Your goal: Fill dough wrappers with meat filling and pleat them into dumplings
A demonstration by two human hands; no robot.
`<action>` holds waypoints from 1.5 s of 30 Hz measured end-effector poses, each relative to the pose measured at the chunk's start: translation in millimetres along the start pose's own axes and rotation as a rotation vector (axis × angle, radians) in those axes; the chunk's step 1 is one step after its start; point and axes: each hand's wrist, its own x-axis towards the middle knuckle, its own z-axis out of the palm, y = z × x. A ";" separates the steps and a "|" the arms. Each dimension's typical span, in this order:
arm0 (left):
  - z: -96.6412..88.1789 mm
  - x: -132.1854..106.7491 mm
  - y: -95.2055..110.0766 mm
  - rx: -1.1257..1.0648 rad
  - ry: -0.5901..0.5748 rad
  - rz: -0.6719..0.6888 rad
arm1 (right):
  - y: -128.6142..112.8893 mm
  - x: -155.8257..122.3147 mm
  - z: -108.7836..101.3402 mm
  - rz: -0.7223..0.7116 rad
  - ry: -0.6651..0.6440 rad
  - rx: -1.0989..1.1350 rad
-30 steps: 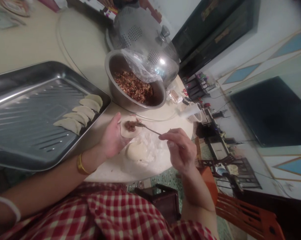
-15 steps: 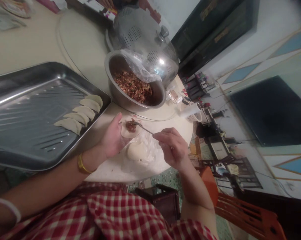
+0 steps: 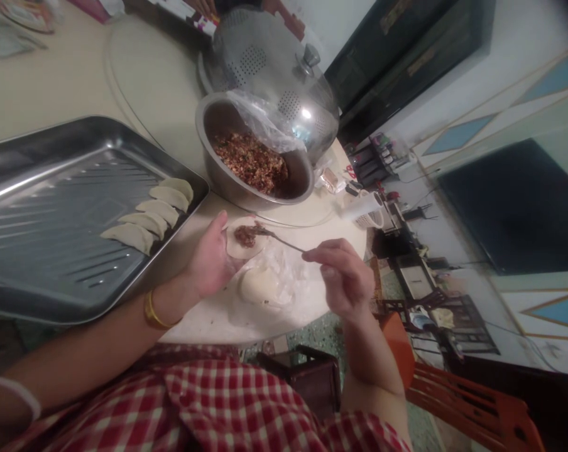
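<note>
My left hand holds a round dumpling wrapper at its edge, its palm partly under it. On the wrapper sits a dark clump of minced filling. My right hand is closed on the handle end of a small metal spoon; the spoon's tip is at the filling's right side. Just below lies a pile of pale wrappers on a plastic bag. Beyond my hands stands a steel bowl of minced filling, partly covered by clear plastic film.
At left, a metal tray holds several folded dumplings near its right corner. A perforated steel dome lid stands behind the bowl. A white basket is near the table's right edge, an orange chair beyond it.
My right hand and the spoon have shifted to the right, drawing the spoon's tip toward the wrapper's right edge. The left hand and wrapper have barely moved.
</note>
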 end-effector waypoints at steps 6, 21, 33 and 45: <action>-5.1 2.3 1.2 0.007 -0.004 0.029 | 40.0 28.7 -4.6 0.122 0.240 -0.119; -7.7 -2.2 1.2 0.027 -0.012 -0.050 | 154.1 135.6 68.9 0.556 -0.242 -0.179; 4.2 -7.7 1.4 0.125 0.022 -0.053 | 125.9 21.1 -5.4 0.432 0.358 -0.285; 24.5 -33.6 -49.2 0.240 0.179 -0.204 | 87.1 -162.0 -20.7 0.829 0.008 -0.642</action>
